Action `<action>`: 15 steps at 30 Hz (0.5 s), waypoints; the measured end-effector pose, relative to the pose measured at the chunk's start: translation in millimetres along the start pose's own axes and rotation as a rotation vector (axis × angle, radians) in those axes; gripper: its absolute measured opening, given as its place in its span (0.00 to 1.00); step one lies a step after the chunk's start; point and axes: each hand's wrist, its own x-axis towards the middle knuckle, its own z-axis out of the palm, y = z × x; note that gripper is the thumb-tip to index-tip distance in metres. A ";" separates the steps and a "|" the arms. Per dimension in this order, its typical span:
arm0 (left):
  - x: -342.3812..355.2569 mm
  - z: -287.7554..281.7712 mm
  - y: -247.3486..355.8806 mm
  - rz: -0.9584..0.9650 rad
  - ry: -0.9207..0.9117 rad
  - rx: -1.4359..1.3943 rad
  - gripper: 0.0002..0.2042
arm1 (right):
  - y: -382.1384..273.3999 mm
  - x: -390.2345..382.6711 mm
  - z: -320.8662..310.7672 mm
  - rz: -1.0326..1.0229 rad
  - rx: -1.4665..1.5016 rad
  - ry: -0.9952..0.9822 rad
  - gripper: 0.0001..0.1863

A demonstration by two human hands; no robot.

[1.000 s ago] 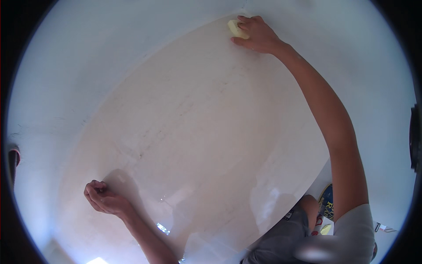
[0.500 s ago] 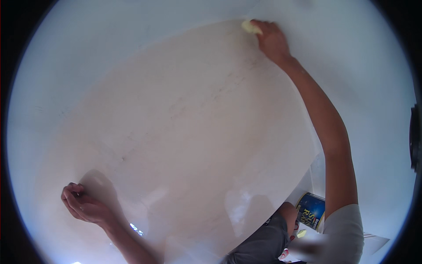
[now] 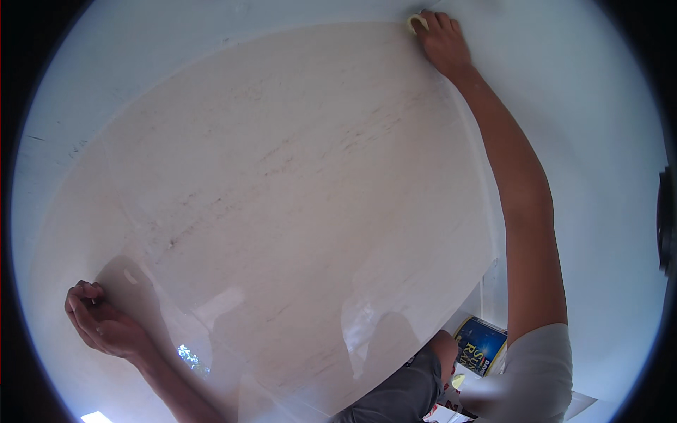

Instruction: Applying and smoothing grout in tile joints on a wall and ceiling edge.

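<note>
My right hand (image 3: 446, 46) reaches to the far corner, at the tip of the beige floor. Its fingers close on a small, soft pale yellow pad (image 3: 417, 25), pressed down where floor and wall meet. Whether the pad is sponge or cloth is unclear. My left hand (image 3: 102, 321) is at the lower left, close to the beige surface, with its fingers curled in loosely and nothing seen in them. Dark smudges and streaks run diagonally across the glossy beige floor (image 3: 296, 233).
Pale bluish-white walls (image 3: 599, 176) curve around the floor. A dark blue can (image 3: 481, 345) with yellow lettering lies at the lower right, beside my knee (image 3: 443, 349). Next to it is another small yellow piece (image 3: 458, 381). A dark object (image 3: 663, 222) shows at the right rim.
My right hand has pushed the yellow pad farther up into the corner. The view has shifted a little, and my left hand now appears farther left, still curled.
</note>
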 end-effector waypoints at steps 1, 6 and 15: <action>-0.4 -0.2 1.9 0.006 -0.001 -0.005 0.10 | -1.7 3.1 -2.3 0.015 -0.040 -0.095 0.17; 1.2 -0.1 8.0 -0.013 -0.020 -0.004 0.10 | -11.1 18.4 -28.9 0.084 -0.159 -0.463 0.16; 1.4 1.8 5.8 0.010 -0.031 0.028 0.10 | -0.8 13.2 -3.8 0.037 -0.074 -0.245 0.17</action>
